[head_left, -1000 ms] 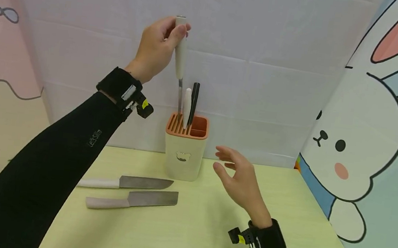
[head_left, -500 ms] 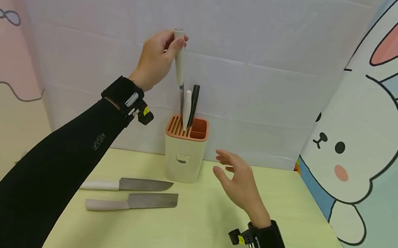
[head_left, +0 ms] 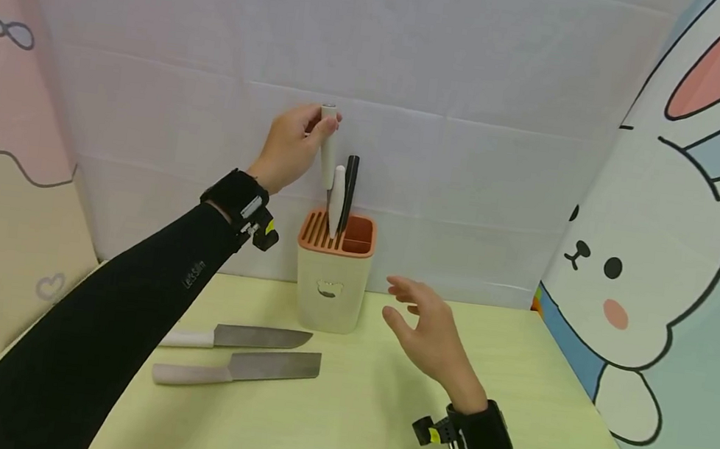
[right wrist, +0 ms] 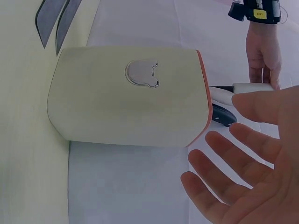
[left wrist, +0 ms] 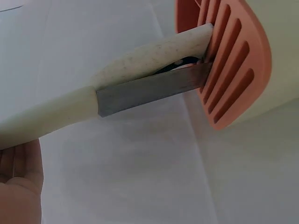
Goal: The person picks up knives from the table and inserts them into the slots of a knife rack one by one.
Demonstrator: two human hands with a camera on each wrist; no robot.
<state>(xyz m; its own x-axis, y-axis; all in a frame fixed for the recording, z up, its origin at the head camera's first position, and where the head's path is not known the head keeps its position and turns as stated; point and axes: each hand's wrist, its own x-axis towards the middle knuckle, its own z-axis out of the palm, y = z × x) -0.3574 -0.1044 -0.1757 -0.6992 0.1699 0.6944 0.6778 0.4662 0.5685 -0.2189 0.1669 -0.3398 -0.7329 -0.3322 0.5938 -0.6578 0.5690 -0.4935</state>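
My left hand (head_left: 292, 144) pinches the white handle of a knife (head_left: 328, 148) near its top end. The knife's blade (left wrist: 154, 88) runs down into a slot of the knife block (head_left: 331, 288), which is cream with an orange slotted top. A white-handled utensil (head_left: 336, 199) and a black-handled one (head_left: 350, 190) stand in the block right beside that knife. My right hand (head_left: 424, 332) hovers to the right of the block, fingers spread and relaxed, holding nothing. In the right wrist view its fingers (right wrist: 229, 172) are near the block's top.
Two knives lie on the table (head_left: 350, 431) at the left front: a pointed knife (head_left: 263, 337) and a square-ended cleaver (head_left: 277, 365). An open compartment (head_left: 360, 236) takes up the right side of the block's top. A white sheet (head_left: 474, 156) hangs behind.
My left hand has come down with the knife, and most of its blade has gone down into the slot. The right hand stays almost where it was.
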